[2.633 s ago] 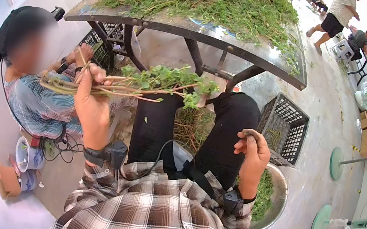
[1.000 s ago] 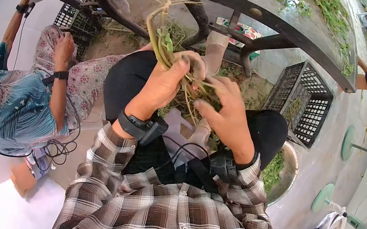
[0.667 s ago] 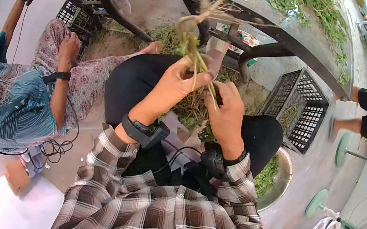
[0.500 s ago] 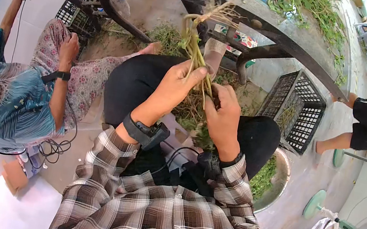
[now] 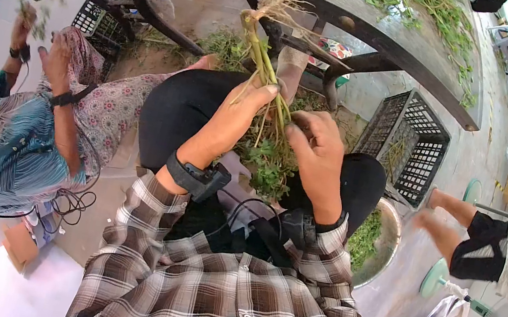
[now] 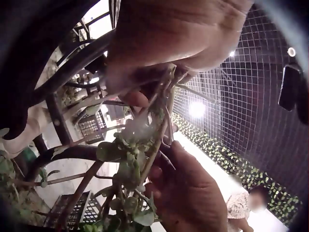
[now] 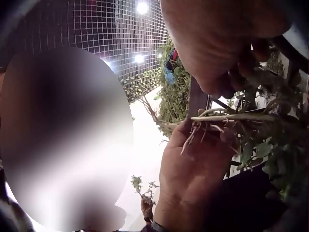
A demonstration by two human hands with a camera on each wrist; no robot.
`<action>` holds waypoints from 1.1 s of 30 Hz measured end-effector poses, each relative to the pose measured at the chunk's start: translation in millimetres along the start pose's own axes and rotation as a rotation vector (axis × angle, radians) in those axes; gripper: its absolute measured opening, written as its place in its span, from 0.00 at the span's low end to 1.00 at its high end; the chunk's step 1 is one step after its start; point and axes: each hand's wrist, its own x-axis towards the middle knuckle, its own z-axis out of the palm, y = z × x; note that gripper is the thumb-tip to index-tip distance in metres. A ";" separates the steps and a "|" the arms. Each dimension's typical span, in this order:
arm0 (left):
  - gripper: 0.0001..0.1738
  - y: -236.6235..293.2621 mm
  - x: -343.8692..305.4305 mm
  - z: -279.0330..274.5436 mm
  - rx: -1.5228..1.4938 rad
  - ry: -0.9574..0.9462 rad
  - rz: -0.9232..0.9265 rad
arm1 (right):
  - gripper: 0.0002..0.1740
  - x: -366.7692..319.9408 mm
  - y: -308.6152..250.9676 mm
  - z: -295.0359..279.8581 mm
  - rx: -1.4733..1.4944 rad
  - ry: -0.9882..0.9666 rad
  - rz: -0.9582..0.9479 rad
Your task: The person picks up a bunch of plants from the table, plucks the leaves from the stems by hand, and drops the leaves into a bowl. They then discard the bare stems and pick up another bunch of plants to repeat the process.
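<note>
My left hand (image 5: pixel 234 114) grips a bundle of plant stems (image 5: pixel 260 56), thumb across them; pale roots (image 5: pixel 282 6) stick up toward the table edge and green leaves (image 5: pixel 269 168) hang below. Close on the right, my right hand (image 5: pixel 320 150) has bent fingers and thumb at the lower stems; whether it pinches one is hard to see. In the left wrist view, leafy stems (image 6: pixel 157 130) run down from the left hand (image 6: pixel 178 38) past the right hand (image 6: pixel 188 188). The right wrist view has a stem (image 7: pixel 236 117) crossing the left hand (image 7: pixel 193 164), below the right hand (image 7: pixel 217 43).
A table (image 5: pixel 383 44) with heaped greens (image 5: pixel 421 18) stands in front. Right of my knees are a black crate (image 5: pixel 406 144) and a metal basin (image 5: pixel 387 250) of greens. Someone in a patterned blue top (image 5: pixel 32 146) sits left; another person (image 5: pixel 490 247) is at the right. Plant scraps lie between my feet.
Since the earlier frames, the bundle has gone from lying sideways in my left hand to roots up, and my right hand has come in from the right. The neighbour's raised hand has lowered, holding a sprig.
</note>
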 end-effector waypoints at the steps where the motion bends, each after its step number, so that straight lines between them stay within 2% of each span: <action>1: 0.14 -0.6 0.2 -0.7 0.051 -0.032 0.008 | 0.10 0.3 5.8 2.5 0.000 -0.043 -0.025; 4: 0.14 4.2 -0.7 3.1 0.166 -0.049 0.029 | 0.08 2.5 7.9 1.4 0.007 -0.088 -0.039; 6: 0.15 4.1 -0.9 2.2 0.226 -0.029 0.042 | 0.06 2.9 6.3 -4.0 0.277 -0.118 0.252; 10: 0.16 2.7 0.0 3.3 0.255 -0.086 0.060 | 0.06 5.2 13.6 -12.7 0.600 -0.145 0.398; 12: 0.17 8.5 0.1 4.7 0.268 -0.140 0.009 | 0.06 4.8 13.8 -16.1 0.629 -0.170 0.423; 14: 0.17 3.0 1.6 4.0 0.230 -0.124 0.020 | 0.07 2.0 17.9 -17.8 0.862 -0.208 0.555; 16: 0.16 1.3 0.4 4.8 0.194 -0.102 0.028 | 0.07 1.0 13.4 -17.0 0.848 -0.221 0.567; 18: 0.14 4.3 -1.6 5.5 0.119 -0.100 -0.055 | 0.09 -0.5 11.6 -16.1 0.837 -0.233 0.577; 24: 0.14 3.4 -2.1 5.3 0.184 -0.060 -0.075 | 0.08 -2.4 17.8 -18.6 0.941 -0.239 0.573; 26: 0.14 6.6 -4.3 5.7 0.195 -0.071 -0.103 | 0.08 -2.2 18.5 -18.6 0.896 -0.124 0.568; 27: 0.14 8.5 -5.2 6.4 0.209 -0.083 -0.133 | 0.08 -2.6 17.5 -19.4 0.892 -0.126 0.568; 30: 0.14 6.3 -5.2 8.2 0.174 -0.079 -0.083 | 0.09 -5.0 17.2 -21.7 0.916 -0.152 0.546; 33: 0.13 9.3 -5.0 9.1 0.158 -0.060 -0.074 | 0.10 -8.0 22.6 -21.9 1.035 -0.268 0.488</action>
